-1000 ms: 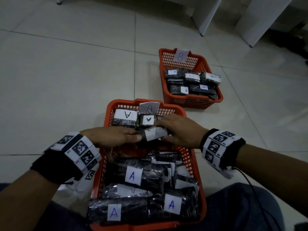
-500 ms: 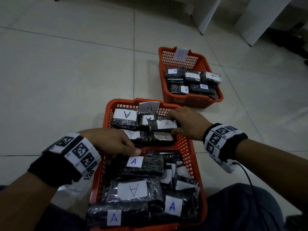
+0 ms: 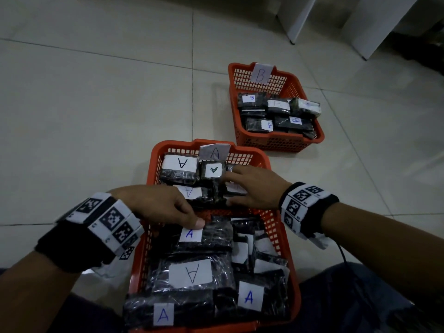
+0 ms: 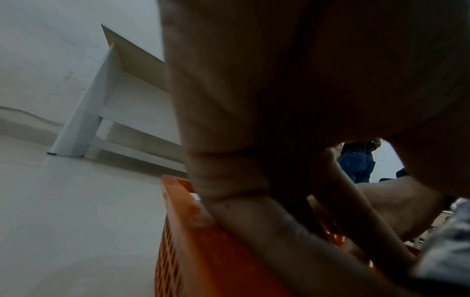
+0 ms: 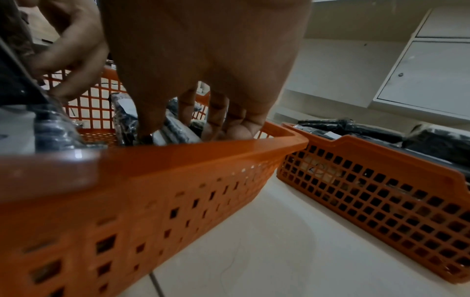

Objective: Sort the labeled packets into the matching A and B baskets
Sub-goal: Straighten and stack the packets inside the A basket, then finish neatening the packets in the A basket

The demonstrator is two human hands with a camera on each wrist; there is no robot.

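Note:
The near orange basket A (image 3: 153,159) holds several black packets with white A labels. My left hand (image 3: 189,218) reaches in from the left; its thumb lies on the far edge of an A packet (image 3: 211,236) in the basket's middle, and its fingers curl down at that packet's left side. My right hand (image 3: 234,188) rests with fairly straight fingers on the packets in the second row at the far right. Basket B (image 3: 283,143) sits farther back on the right with several B packets (image 3: 276,111). In the right wrist view my fingertips (image 5: 216,124) touch packets behind the basket A rim (image 5: 178,152).
Both baskets stand on a pale tiled floor (image 3: 96,104). White furniture legs (image 3: 295,20) rise at the back right. My legs in dark trousers (image 3: 360,296) flank the near basket. A white table leg (image 4: 84,124) stands beyond the basket in the left wrist view.
My right hand has left the far right corner and come back over the second row of packets. My left hand has drawn nearer, and its thumb now lies on the middle A packet.

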